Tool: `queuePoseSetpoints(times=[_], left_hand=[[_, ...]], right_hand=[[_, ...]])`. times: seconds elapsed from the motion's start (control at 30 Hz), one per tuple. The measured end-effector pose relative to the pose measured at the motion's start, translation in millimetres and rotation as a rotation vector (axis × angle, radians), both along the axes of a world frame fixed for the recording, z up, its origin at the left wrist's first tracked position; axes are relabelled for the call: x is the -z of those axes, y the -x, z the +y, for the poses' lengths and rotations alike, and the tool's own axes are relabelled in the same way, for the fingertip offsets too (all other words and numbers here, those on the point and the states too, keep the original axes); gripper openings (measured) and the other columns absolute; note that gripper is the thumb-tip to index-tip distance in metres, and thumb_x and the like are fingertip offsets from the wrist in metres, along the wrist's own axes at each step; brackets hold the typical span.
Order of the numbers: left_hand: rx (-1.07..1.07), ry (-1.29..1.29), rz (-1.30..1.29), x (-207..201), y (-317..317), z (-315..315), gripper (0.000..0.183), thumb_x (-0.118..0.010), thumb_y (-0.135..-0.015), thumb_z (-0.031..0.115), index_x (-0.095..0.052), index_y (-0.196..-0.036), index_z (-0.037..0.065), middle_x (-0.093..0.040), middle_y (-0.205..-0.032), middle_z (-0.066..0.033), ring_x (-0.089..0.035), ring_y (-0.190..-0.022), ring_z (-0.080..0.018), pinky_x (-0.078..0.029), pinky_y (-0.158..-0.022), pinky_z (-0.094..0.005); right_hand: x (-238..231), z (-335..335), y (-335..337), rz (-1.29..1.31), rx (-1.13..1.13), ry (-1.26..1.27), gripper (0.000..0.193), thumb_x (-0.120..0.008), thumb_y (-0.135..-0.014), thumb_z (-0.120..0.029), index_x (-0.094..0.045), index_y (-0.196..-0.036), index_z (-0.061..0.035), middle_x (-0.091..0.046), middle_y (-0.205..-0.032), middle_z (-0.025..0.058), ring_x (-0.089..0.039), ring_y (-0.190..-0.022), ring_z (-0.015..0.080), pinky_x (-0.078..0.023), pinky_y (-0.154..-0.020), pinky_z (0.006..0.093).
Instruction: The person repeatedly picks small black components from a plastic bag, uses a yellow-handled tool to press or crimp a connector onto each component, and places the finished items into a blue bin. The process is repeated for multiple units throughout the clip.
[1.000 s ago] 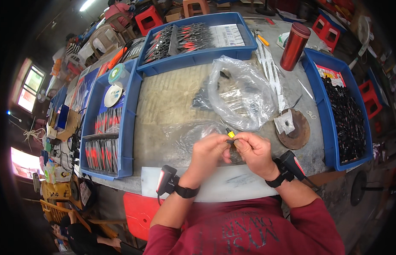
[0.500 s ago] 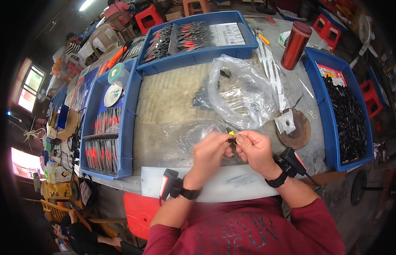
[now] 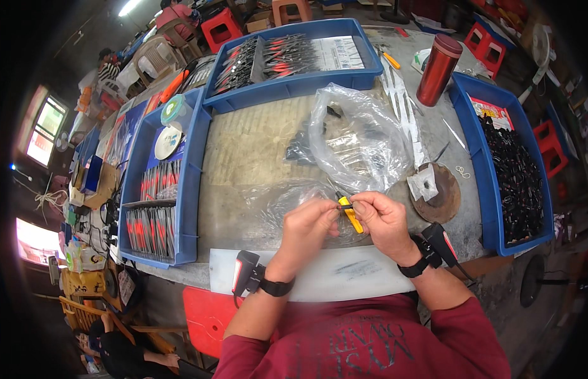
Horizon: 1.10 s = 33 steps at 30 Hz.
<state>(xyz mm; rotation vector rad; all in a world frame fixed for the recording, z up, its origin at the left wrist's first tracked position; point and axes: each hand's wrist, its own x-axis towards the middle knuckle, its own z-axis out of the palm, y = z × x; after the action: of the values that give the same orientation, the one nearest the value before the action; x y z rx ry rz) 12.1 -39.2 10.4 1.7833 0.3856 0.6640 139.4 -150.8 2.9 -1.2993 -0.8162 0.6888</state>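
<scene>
My left hand (image 3: 308,225) and my right hand (image 3: 384,222) meet above the near middle of the table, both closed in a pinch. Between their fingertips is a short, thin black piece (image 3: 346,206), too small to name more exactly. Just beneath the fingers lies a yellow-handled tool (image 3: 353,221) with a thin metal shaft pointing away from me; my hands partly cover it. Beyond them a clear plastic bag (image 3: 363,170) is spread open in a ring, with some dark pieces inside. Crumpled clear film (image 3: 278,202) lies to the left of my hands.
Blue trays of black-and-red pieces stand at the left (image 3: 192,189) and back (image 3: 294,85); another (image 3: 496,208) at the right holds many black parts. A red flask (image 3: 439,69), a round rusty plate (image 3: 447,196) and a white board (image 3: 344,271) are also on the table.
My hands have drawn slightly apart, so the black piece between the fingertips and more of the yellow handle beneath now show. The trays and bag stay in place.
</scene>
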Motion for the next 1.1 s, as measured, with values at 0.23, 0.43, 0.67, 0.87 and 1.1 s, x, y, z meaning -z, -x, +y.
queuePoseSetpoints(times=[0.23,0.43,0.67,0.87,1.1], left_hand=[[0.084,0.034,-0.01,-2.5,3.2,5.9,0.007,-0.056,-0.085,-0.001,-0.061,-0.089,-0.005,-0.057,-0.075,-0.0076,-0.059,-0.057,-0.0126,-0.049,-0.051,-0.0231],[0.117,-0.054,-0.021,-3.3,4.2,8.1,0.007,-0.057,-0.085,-0.001,-0.061,-0.088,-0.005,-0.058,-0.077,-0.0083,-0.059,-0.057,-0.0125,-0.049,-0.051,-0.0232],[0.158,-0.16,-0.03,-5.0,4.2,10.0,0.011,-0.059,-0.081,-0.003,-0.063,-0.091,0.0,-0.058,-0.074,-0.0081,-0.058,-0.054,-0.0138,-0.046,-0.048,-0.0254],[0.16,-0.267,-0.063,-3.3,0.1,9.9,0.011,-0.06,-0.081,0.0,-0.063,-0.091,0.0,-0.057,-0.069,-0.0073,-0.057,-0.053,-0.0144,-0.045,-0.048,-0.0266],[0.111,-0.084,0.008,-7.9,1.0,4.3,0.009,-0.057,-0.085,0.001,-0.062,-0.089,-0.005,-0.058,-0.073,-0.0059,-0.057,-0.055,-0.0107,-0.045,-0.05,-0.0229]], right_hand=[[1.9,2.3,-2.6,-0.329,0.05,-0.054,0.011,-0.058,-0.087,-0.003,-0.061,-0.096,0.0025,-0.059,-0.077,0.0009,-0.05,-0.062,0.0043,-0.042,-0.053,0.0194],[-2.6,2.7,-4.5,-0.494,0.053,-0.072,0.011,-0.061,-0.082,0.0,-0.062,-0.093,0.0017,-0.061,-0.077,0.0064,-0.053,-0.063,0.0088,-0.044,-0.054,0.0224],[-5.3,4.2,-7.8,-0.608,-0.004,-0.156,0.012,-0.061,-0.079,0.002,-0.062,-0.091,0.0023,-0.062,-0.077,0.0111,-0.058,-0.062,0.0187,-0.045,-0.056,0.0271],[-4.9,2.8,-6.4,-0.661,-0.047,-0.148,0.014,-0.064,-0.077,-0.003,-0.061,-0.09,0.0011,-0.061,-0.08,0.0148,-0.061,-0.071,0.0291,-0.048,-0.061,0.0325],[-5.8,-0.8,-9.7,-0.154,-0.064,-0.024,0.019,-0.055,-0.089,-0.006,-0.06,-0.105,0.0019,-0.06,-0.078,0.0035,-0.053,-0.063,0.0065,-0.043,-0.056,0.02]])
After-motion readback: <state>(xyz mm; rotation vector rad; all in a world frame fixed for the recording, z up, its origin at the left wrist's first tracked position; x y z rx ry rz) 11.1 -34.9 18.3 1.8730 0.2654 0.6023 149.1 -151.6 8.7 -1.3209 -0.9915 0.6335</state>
